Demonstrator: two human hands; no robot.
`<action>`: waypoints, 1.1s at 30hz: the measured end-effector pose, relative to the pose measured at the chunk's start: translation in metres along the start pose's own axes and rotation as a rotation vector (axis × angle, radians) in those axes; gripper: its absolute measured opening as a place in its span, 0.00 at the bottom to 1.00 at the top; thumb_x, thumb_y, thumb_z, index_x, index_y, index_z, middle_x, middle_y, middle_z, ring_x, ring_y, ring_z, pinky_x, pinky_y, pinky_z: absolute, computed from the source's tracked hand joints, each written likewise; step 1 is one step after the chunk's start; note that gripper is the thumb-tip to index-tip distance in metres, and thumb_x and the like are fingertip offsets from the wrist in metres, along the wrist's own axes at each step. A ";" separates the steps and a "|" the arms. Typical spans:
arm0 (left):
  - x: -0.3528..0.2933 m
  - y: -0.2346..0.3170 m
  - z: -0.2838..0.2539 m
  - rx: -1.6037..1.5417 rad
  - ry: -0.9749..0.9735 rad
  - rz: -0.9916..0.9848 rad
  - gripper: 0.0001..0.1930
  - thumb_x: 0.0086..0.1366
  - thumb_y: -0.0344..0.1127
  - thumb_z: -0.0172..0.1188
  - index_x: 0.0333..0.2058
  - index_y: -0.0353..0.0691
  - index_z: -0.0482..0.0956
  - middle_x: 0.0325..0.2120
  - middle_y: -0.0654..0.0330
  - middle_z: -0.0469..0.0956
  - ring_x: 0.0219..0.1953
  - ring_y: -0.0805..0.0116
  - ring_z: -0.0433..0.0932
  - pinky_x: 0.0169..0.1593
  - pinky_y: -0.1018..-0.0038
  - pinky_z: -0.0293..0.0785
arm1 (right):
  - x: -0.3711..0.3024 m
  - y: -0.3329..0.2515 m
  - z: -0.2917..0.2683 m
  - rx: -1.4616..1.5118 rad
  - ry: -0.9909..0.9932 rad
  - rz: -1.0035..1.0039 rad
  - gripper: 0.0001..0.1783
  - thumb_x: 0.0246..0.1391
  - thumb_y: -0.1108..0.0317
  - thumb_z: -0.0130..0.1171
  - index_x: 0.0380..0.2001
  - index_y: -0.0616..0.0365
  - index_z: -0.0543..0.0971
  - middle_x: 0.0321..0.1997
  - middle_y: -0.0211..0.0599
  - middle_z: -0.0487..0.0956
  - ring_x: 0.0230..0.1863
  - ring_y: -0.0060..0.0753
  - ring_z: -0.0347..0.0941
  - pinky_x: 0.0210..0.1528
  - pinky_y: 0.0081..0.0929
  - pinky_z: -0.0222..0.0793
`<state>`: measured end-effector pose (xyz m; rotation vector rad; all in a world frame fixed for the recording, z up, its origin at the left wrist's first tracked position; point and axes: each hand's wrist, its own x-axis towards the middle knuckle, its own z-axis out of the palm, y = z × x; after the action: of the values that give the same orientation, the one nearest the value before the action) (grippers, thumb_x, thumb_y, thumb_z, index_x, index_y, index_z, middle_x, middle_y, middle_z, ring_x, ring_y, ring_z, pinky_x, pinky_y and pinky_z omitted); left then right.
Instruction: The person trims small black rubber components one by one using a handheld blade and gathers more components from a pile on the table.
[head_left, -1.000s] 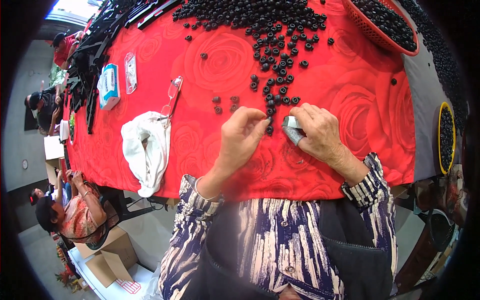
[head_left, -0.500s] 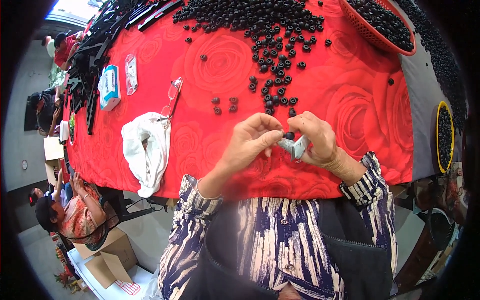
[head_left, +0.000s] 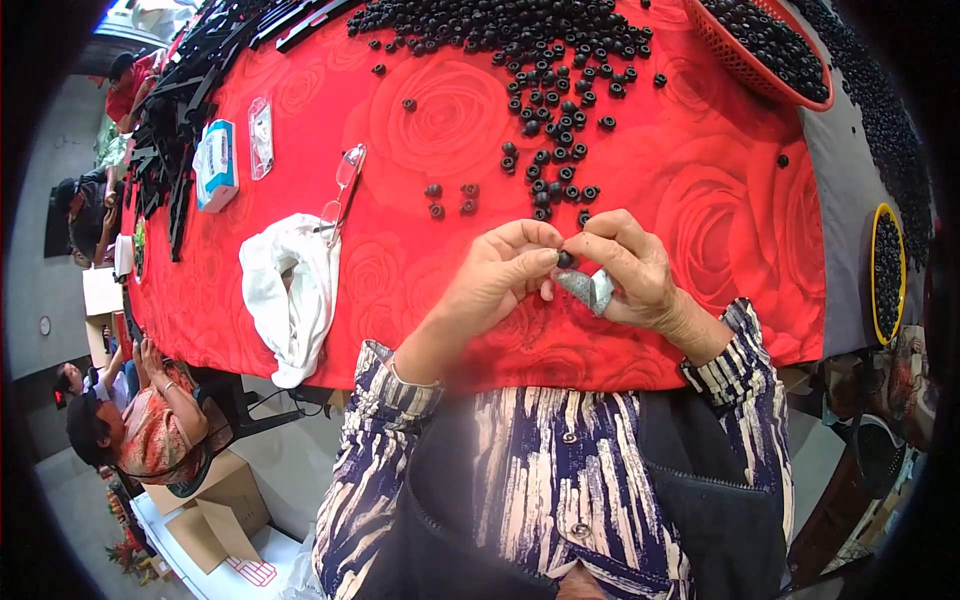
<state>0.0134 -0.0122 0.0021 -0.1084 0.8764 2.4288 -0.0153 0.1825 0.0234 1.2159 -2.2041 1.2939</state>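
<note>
Head view shows both hands close together above the near part of a red, rose-patterned surface. The left hand is nearly closed, thumb and forefinger pinched at a small black piece, which sits between the fingertips of the two hands. The right hand is curled round a grey speckled object with a paler side, its forefinger reaching across to the black piece. Fingers cover part of that piece, so its full shape does not show, and the right hand hides much of the grey object; what it is cannot be told.

Just beyond the hands, loose black pieces trail back to a dense pile, which the upper edge cuts off. Four pieces lie apart, left of the hands. At the upper right a red basket of similar pieces is also cropped by the top edge. Far left, dark strips overlap too much to separate, and the people beyond are small and bent by the lens.
</note>
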 end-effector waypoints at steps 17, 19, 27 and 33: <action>-0.005 0.006 -0.002 0.035 -0.086 -0.141 0.11 0.59 0.26 0.59 0.41 0.31 0.74 0.29 0.60 0.76 0.27 0.76 0.75 0.28 0.81 0.72 | 0.000 -0.002 0.001 0.109 -0.077 -0.006 0.26 0.28 0.79 0.64 0.40 0.65 0.75 0.30 0.40 0.72 0.27 0.37 0.73 0.25 0.28 0.70; -0.006 0.009 0.000 0.036 -0.129 -0.144 0.10 0.60 0.27 0.59 0.40 0.31 0.75 0.27 0.61 0.76 0.25 0.76 0.74 0.27 0.82 0.71 | 0.001 -0.005 -0.003 0.098 -0.113 -0.024 0.26 0.29 0.78 0.64 0.40 0.65 0.76 0.30 0.40 0.72 0.26 0.37 0.73 0.24 0.29 0.69; -0.010 0.010 0.003 0.334 -0.082 -0.113 0.08 0.62 0.31 0.58 0.37 0.32 0.76 0.25 0.63 0.77 0.20 0.80 0.72 0.24 0.85 0.69 | 0.004 -0.008 -0.001 0.074 -0.075 -0.091 0.22 0.34 0.75 0.65 0.39 0.66 0.76 0.28 0.40 0.72 0.24 0.37 0.72 0.22 0.29 0.67; 0.000 -0.006 0.004 -0.032 -0.049 -0.087 0.10 0.61 0.33 0.59 0.38 0.32 0.77 0.28 0.63 0.77 0.23 0.80 0.72 0.23 0.82 0.71 | 0.003 -0.008 -0.002 -0.087 0.006 -0.103 0.21 0.34 0.74 0.64 0.37 0.66 0.77 0.27 0.39 0.72 0.23 0.35 0.70 0.21 0.29 0.66</action>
<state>0.0170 -0.0060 0.0021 -0.0958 0.7953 2.3550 -0.0107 0.1808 0.0311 1.2725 -2.1400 1.1488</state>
